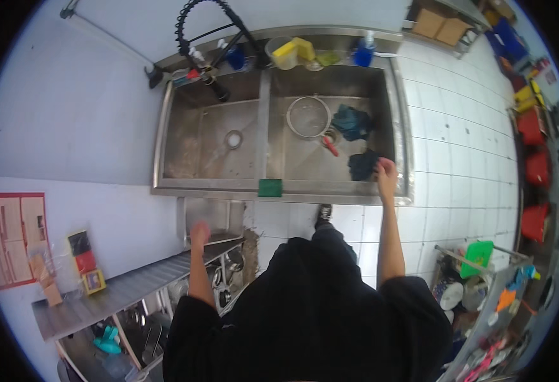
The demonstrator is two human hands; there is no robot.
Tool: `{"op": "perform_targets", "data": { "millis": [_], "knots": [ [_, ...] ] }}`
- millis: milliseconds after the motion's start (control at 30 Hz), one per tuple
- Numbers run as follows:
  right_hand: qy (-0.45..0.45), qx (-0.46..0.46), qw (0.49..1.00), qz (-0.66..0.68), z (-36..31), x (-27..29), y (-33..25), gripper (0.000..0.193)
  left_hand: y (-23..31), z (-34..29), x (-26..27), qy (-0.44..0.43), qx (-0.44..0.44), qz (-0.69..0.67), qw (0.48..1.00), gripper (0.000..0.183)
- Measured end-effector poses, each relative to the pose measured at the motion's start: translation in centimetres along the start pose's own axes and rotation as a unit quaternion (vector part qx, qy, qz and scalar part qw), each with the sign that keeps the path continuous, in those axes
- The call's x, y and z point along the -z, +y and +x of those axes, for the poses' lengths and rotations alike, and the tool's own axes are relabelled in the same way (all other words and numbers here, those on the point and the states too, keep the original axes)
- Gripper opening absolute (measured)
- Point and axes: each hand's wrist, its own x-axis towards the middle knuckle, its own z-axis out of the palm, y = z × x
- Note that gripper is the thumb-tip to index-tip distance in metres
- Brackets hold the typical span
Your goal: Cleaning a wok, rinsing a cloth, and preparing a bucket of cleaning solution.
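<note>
My right hand [386, 168] reaches over the front right corner of the right sink basin [305, 162]. Its fingers are closed on the right edge of a dark cloth [362, 165] at the basin's front wall. Behind that lies a crumpled blue-green cloth [352, 122]. A round strainer with a pale rim [308, 117] rests to the left, and a red-handled tool [330, 146] lies by the drain. My left hand [200, 233], blurred, is above a metal surface [196, 216] below the sink's left front; its fingers cannot be made out.
A green scouring pad [270, 188] sits on the sink's front rim. The left basin [219, 153] lies beneath a black spring faucet [184, 38]. Yellow sponges in a tub [286, 54] and a blue spray bottle [364, 51] line the back ledge. Racks [120, 280] flank me.
</note>
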Motion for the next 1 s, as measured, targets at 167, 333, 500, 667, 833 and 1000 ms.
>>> {"op": "perform_targets", "data": {
  "millis": [167,333,500,667,833,1000],
  "knots": [
    [-0.036,-0.026,0.992,0.114,-3.3,1.2,2.3,0.014,32.4,2.9,-3.5,0.013,-0.326,-0.107,0.939,0.054],
    [-0.022,-0.015,0.998,0.064,-4.3,-1.7,-0.7,0.011,48.9,5.1,-9.1,0.077,-0.562,-0.008,0.823,0.059],
    [0.007,-0.043,0.999,0.032,-6.2,-2.3,-2.9,0.02,47.5,13.9,-13.9,0.23,-0.692,0.081,0.679,0.022],
    [0.156,-0.064,0.986,-0.01,-9.2,1.3,-4.4,0.021,52.1,8.2,-30.1,0.101,-0.653,-0.035,0.749,0.017],
    [0.103,-0.037,0.994,-0.019,-5.8,-0.9,-6.5,0.021,57.9,0.9,-35.1,0.063,-0.579,-0.008,0.813,0.028],
    [-0.052,-0.03,0.986,-0.153,1.4,-3.1,-5.2,0.021,59.4,-1.6,-35.6,-0.069,-0.59,-0.105,0.797,0.028]
  ]
}}
